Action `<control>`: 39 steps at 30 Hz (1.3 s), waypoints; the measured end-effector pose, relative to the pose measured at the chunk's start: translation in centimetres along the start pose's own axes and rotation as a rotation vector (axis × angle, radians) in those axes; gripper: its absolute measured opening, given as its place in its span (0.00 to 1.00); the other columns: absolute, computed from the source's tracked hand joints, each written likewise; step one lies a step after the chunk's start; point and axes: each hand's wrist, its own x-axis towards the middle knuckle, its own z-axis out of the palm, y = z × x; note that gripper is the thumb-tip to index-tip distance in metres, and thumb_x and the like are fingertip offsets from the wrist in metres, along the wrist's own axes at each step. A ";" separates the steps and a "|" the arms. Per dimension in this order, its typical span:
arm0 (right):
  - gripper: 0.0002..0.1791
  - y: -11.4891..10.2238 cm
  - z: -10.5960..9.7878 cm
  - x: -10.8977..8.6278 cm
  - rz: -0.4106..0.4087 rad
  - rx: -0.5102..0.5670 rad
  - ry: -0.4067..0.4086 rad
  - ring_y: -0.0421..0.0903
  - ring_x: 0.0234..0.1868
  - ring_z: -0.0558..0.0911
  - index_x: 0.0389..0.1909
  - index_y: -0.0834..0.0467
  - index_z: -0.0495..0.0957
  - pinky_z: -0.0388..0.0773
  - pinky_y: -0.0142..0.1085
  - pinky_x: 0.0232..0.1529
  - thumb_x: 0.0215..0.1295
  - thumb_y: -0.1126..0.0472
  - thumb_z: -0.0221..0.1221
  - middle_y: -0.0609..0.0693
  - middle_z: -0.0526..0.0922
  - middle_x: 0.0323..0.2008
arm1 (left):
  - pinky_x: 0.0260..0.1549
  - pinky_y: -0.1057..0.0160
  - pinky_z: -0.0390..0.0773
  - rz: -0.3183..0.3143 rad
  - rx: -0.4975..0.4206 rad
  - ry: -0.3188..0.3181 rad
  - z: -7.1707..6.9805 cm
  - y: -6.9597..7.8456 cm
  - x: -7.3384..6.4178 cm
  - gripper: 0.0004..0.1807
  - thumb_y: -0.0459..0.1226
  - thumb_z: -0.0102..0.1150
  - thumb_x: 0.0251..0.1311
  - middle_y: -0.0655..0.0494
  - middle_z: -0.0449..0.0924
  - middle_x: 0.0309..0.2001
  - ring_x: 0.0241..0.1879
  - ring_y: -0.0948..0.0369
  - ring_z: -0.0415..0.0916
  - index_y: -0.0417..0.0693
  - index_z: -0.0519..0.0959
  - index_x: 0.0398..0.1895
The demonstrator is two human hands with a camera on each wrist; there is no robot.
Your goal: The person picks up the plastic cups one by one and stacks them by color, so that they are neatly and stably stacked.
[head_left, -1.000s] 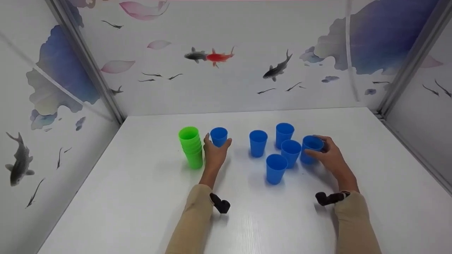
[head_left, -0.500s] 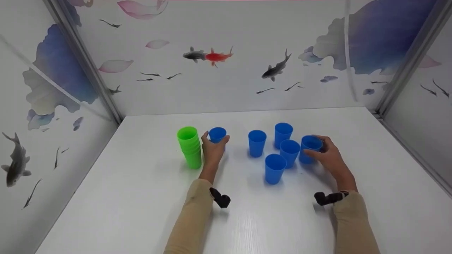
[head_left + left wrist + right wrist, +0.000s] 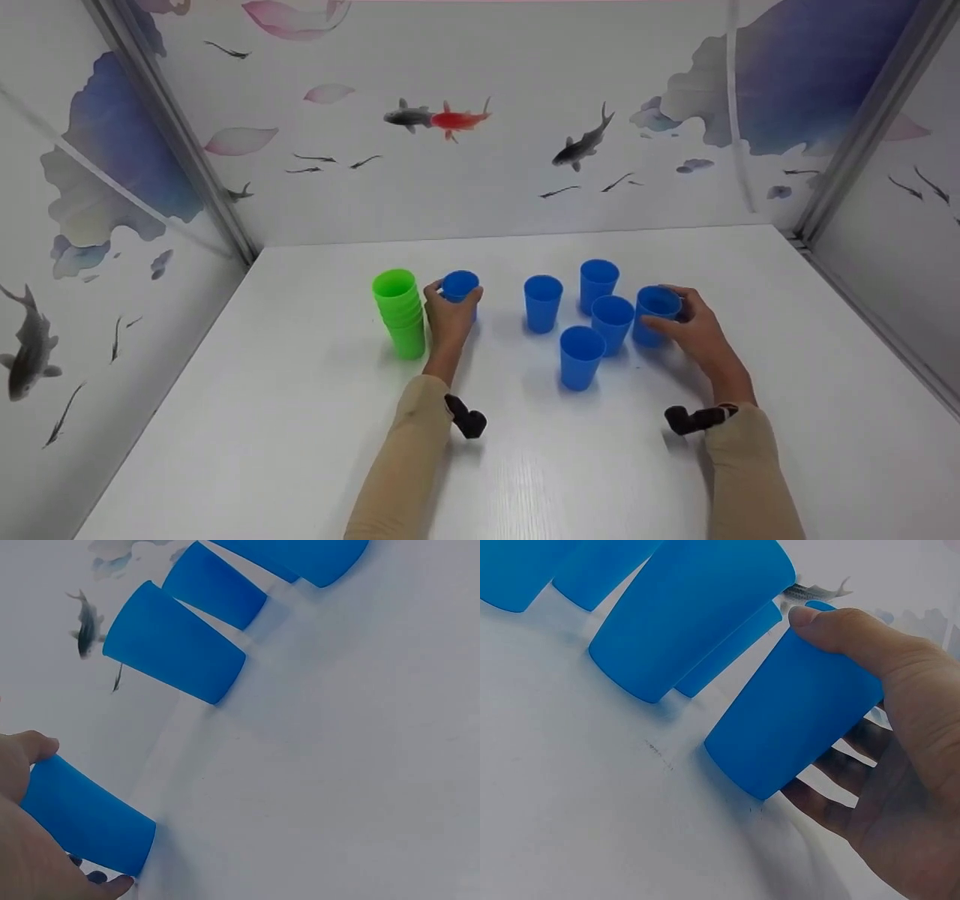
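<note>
At the left of the blue cups, my left hand [image 3: 449,324] holds a blue cup [image 3: 459,285], its thumb at the rim and its fingers round the far side. In the left wrist view that blue cup [image 3: 94,817] stands upright on the table. Just left of the hand is a stack of green cups [image 3: 403,315]. My right hand [image 3: 703,334] grips the rightmost blue cup [image 3: 651,330]; in the right wrist view its thumb lies across the side of that cup [image 3: 780,712] and the fingers pass behind it.
Between the hands stand more upright blue cups: one at the left [image 3: 541,304], one at the back [image 3: 598,286], one in the middle [image 3: 611,326] close to the right-held cup, and one in front [image 3: 580,360]. Patterned walls [image 3: 480,195] border the white table [image 3: 300,450].
My left hand has moved forward and its fingers have closed in round the blue cup. The right hand keeps its hold on its cup. The head view has shifted slightly.
</note>
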 end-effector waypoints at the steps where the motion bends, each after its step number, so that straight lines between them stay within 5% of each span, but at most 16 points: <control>1: 0.56 0.0 0.0 0.0 -0.002 -0.003 0.001 0.67 0.79 0.50 0.79 0.53 0.47 0.52 0.65 0.75 0.59 0.35 0.66 0.64 0.51 0.79 | 0.73 0.45 0.64 0.011 -0.005 -0.001 -0.1 0.0 0.0 0.43 0.48 0.66 0.63 0.41 0.59 0.74 0.75 0.44 0.58 0.49 0.54 0.74; 7: 0.54 -0.1 -0.1 0.0 -0.031 0.010 0.001 0.67 0.79 0.51 0.79 0.54 0.48 0.52 0.65 0.75 0.60 0.37 0.66 0.64 0.52 0.79 | 0.72 0.45 0.65 0.060 -0.045 -0.022 -0.4 0.6 -0.5 0.42 0.48 0.67 0.61 0.39 0.61 0.74 0.74 0.43 0.61 0.48 0.56 0.72; 19: 0.54 0.0 -0.1 0.0 -0.029 0.009 0.004 0.66 0.79 0.51 0.79 0.53 0.48 0.52 0.65 0.75 0.61 0.37 0.65 0.63 0.52 0.79 | 0.70 0.43 0.67 0.028 -0.093 -0.125 -0.2 3.1 -1.0 0.43 0.52 0.67 0.60 0.41 0.65 0.72 0.72 0.44 0.65 0.49 0.58 0.73; 39: 0.53 0.2 0.0 -0.1 -0.018 0.021 -0.005 0.66 0.80 0.48 0.79 0.51 0.47 0.51 0.66 0.75 0.61 0.38 0.66 0.63 0.51 0.79 | 0.71 0.40 0.65 0.162 -0.118 -0.289 0.4 7.5 -1.7 0.44 0.55 0.67 0.59 0.43 0.65 0.73 0.74 0.44 0.63 0.51 0.60 0.74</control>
